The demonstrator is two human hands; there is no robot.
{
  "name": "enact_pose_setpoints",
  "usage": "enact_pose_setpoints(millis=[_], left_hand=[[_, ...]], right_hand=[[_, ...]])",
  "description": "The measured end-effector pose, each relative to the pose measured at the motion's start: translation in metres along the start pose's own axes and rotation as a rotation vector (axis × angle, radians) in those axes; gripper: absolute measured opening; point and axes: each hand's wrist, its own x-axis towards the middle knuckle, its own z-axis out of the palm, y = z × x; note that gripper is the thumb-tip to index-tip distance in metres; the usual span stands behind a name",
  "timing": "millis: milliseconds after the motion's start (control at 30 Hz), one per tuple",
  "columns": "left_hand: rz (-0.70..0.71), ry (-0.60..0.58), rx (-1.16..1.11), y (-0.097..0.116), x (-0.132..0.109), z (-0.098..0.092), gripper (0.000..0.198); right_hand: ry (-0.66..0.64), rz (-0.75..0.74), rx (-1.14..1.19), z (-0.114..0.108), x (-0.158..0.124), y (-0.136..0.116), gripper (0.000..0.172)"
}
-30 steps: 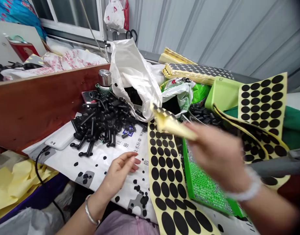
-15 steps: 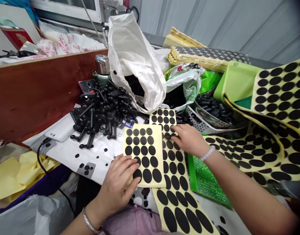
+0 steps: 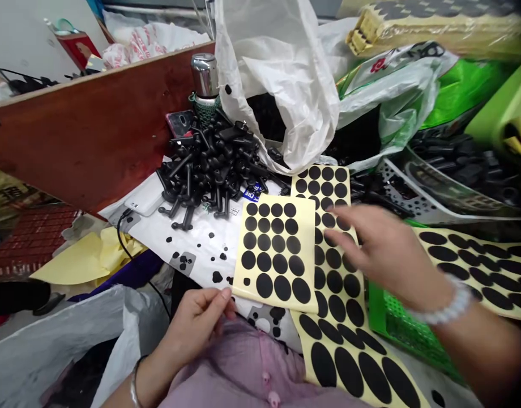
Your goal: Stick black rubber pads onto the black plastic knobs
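My left hand (image 3: 203,323) is at the lower left corner of a cream sheet of round black stickers (image 3: 305,226). Its thumb presses against the curled index finger; whatever may be between them is hidden. At that corner of the sheet a small black dot (image 3: 247,281) stands where the other spots carry full circles. Blurred by motion, my right hand (image 3: 379,249) hovers over a longer sticker sheet (image 3: 337,306), thumb and forefinger apart with nothing visible between them. The long sheet lies partly under the smaller one.
A pile of black plastic parts (image 3: 209,164) lies behind the sheets, beside a white device (image 3: 144,195) with a cable. An open white bag (image 3: 281,85), a white basket (image 3: 422,198) and a green tray (image 3: 379,309) stand around. A brown board (image 3: 99,124) borders the left.
The view has turned and moved closer. My left hand has drawn back off the smaller sheet, its fingers now curled. My right hand has lifted from a black part on the long sheet.
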Motion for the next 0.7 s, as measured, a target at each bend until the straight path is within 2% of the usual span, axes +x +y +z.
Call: enact_pose_setpoints(millis=[67,100,200,267,333,400,500,600,700], left_hand=[[-0.237,-0.180,-0.299,0.002,-0.002,0.006,0.038],[-0.296,-0.217,-0.448,0.002,-0.001,0.010,0.037],[-0.327,-0.165,-0.778,0.004,0.003,0.022,0.031],[-0.310,-0.122,-0.885,0.007,0.007,0.027,0.029],[-0.287,-0.129,-0.919,0.013,0.011,0.029,0.032],[-0.282,-0.188,-0.895,0.020,0.016,0.029,0.038],[-0.267,-0.261,-0.786,0.030,0.023,0.029,0.034],[-0.247,-0.263,-0.671,0.034,0.027,0.030,0.027],[-0.240,-0.244,-0.626,0.031,0.029,0.028,0.028]], right_hand=[[-0.135,-0.108,0.206,0.018,-0.011,-0.030,0.027],[-0.183,-0.128,0.249,0.026,-0.016,-0.042,0.024],[-0.236,-0.118,0.272,0.045,-0.024,-0.063,0.020],[-0.252,-0.099,0.278,0.050,-0.028,-0.066,0.018],[-0.265,-0.088,0.306,0.052,-0.033,-0.065,0.018],[-0.266,-0.086,0.343,0.051,-0.038,-0.064,0.018],[-0.228,-0.092,0.393,0.049,-0.046,-0.061,0.020],[-0.161,-0.117,0.418,0.047,-0.050,-0.056,0.023],[-0.053,-0.102,0.371,0.048,-0.049,-0.046,0.028]])
